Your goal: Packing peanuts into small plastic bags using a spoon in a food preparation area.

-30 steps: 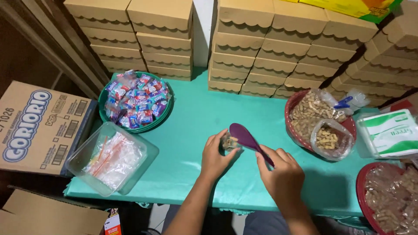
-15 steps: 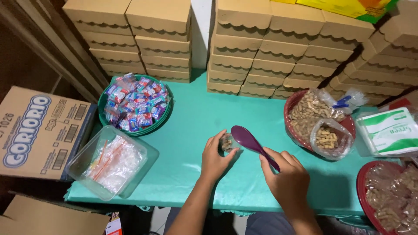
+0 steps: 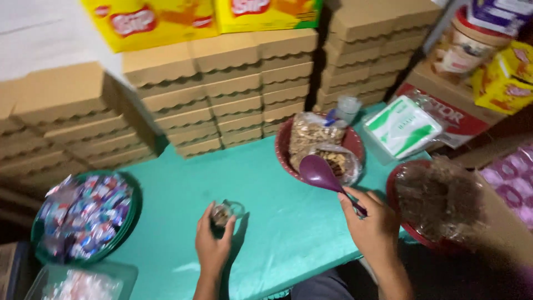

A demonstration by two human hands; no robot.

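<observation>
1. Currently the left hand (image 3: 214, 240) is wrapped around a small clear cup (image 3: 225, 211), fingers curled on its sides; the cup sits low on the teal table (image 3: 277, 222), near the front edge; something brownish is inside, too blurred to identify.
2. Right hand (image 3: 373, 222) is closed on the handle of a purple spoon (image 3: 323, 175); the bowl of the spoon is raised and tilted, held over the near rim of a red basket (image 3: 352, 143).
3. That basket holds clear bags of tan snacks (image 3: 316, 136); it is well apart from the cup, to the right of it.
4. A second red basket (image 3: 401, 214) with a dark, plastic-wrapped filling sits just right of the right hand.
5. A green bowl (image 3: 130, 214) of wrapped candies in mixed colours sits at the left edge of the table; a clear tub (image 3: 122, 272) lies in front of it.
6. Stacks of tan cardboard boxes (image 3: 222, 100) line the back; yellow cartons (image 3: 166, 19) on top; a white-and-green packet (image 3: 402, 128) behind the baskets.
</observation>
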